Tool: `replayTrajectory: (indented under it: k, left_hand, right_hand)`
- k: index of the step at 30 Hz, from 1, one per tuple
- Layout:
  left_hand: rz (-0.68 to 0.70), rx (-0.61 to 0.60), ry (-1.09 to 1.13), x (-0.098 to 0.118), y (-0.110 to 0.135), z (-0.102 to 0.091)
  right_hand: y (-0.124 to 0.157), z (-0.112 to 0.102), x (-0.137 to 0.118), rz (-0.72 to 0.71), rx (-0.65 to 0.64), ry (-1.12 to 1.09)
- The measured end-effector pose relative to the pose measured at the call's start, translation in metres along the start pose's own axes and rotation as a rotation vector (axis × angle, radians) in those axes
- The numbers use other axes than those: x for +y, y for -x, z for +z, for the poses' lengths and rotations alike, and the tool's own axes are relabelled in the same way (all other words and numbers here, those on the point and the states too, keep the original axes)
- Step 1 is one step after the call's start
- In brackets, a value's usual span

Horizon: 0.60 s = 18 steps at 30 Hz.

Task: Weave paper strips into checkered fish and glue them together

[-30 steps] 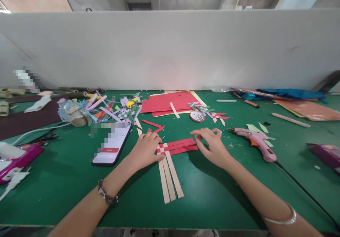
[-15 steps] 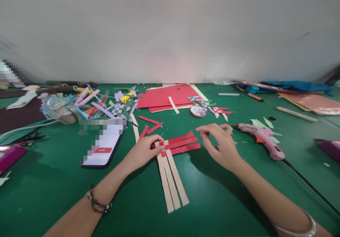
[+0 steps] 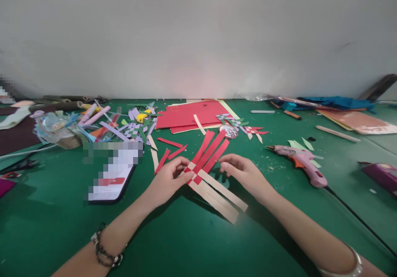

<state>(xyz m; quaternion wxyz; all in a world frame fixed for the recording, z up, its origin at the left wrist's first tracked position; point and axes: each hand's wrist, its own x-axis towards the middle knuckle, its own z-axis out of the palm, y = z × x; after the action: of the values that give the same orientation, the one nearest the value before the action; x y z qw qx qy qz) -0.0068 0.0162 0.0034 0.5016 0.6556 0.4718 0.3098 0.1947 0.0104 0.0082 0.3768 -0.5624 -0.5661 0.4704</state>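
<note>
A: What is in the left hand (image 3: 169, 180)?

B: A flat piece of woven red and cream paper strips (image 3: 197, 180). The thumb presses on top of the checkered corner, and the fingers curl in around its edge.

A: Where exactly is the woven piece?

B: In front of the person, between the hands, tilted over the green tabletop (image 3: 186, 248), with a shadow under it. Its 3 red tails (image 3: 214, 151) fan out toward the far side; the cream tails (image 3: 218, 196) slant to the right and nearer the person, partly overlapping.

A: And the right hand (image 3: 245, 175)?

B: Loosely curled, a narrow gap between thumb and forefinger. The fingertips are just beside the nearest red tail; I cannot tell whether they touch it.

A: What lies around them?

B: Past the left hand, 3 loose red paper strips (image 3: 169, 142). To its left, a dark-edged smartphone (image 3: 124, 171), its screen partly blurred out. To the right of the right hand, a pink glue gun with an orange trigger (image 3: 313, 171). Farther back, stacked red paper sheets (image 3: 186, 118) and a round, red-rimmed white disc (image 3: 228, 131).
</note>
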Motion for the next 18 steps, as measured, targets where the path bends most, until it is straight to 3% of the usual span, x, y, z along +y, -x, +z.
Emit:
replayTrajectory:
  k: [4,10,14,18]
  left_hand:
    - [0.025,-0.032,-0.023,0.003,0.002,0.006]
    - [0.016,-0.054,-0.022,0.004,0.003,0.008]
    - [-0.044,-0.125,-0.066,0.003,0.004,0.013]
    - [-0.083,-0.104,-0.068,0.0,0.006,0.021]
  right_hand:
    - [0.003,0.007,-0.005,0.049,-0.054,-0.05]
    - [0.004,0.008,-0.004,0.082,-0.027,-0.045]
    - [0.004,0.008,-0.002,0.063,-0.051,-0.059]
    - [0.005,0.009,-0.001,0.028,-0.09,-0.081]
